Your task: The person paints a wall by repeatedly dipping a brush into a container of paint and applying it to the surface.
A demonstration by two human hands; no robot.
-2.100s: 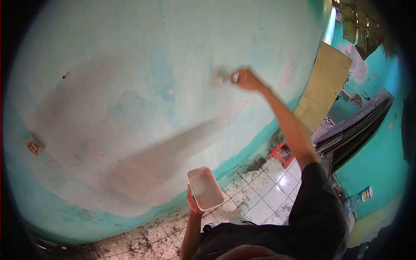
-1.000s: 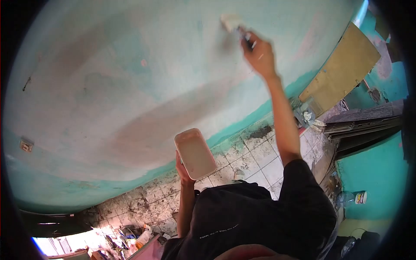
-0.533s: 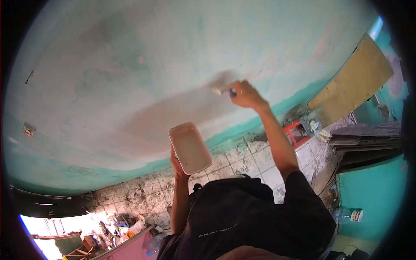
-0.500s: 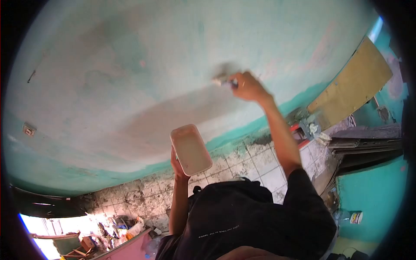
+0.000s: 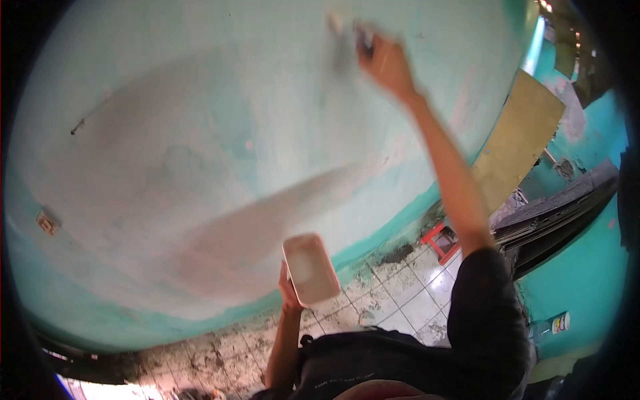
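My left hand (image 5: 289, 291) holds a pale rectangular tub (image 5: 311, 269) by its side and underneath, in front of the lower wall. Whitish liquid lies inside the tub. Higher up, my right hand (image 5: 389, 65) is closed around the dark handle of a brush (image 5: 341, 23), blurred by motion. The brush's light-coloured head is at the wall (image 5: 280, 127), whose surface shows patchy white over turquoise. Whether the bristles touch the wall cannot be made out.
Dirty white floor tiles (image 5: 407, 300) run along the wall's foot. A red stool (image 5: 441, 244) stands to the right, near a leaning yellowish board (image 5: 521, 140) and stacked dark sheets (image 5: 567, 213). On the left wall sits a socket (image 5: 47, 222).
My right hand has swept the brush upward along the wall. The view has shifted, and my left hand with the tub now appears lower and slightly further right.
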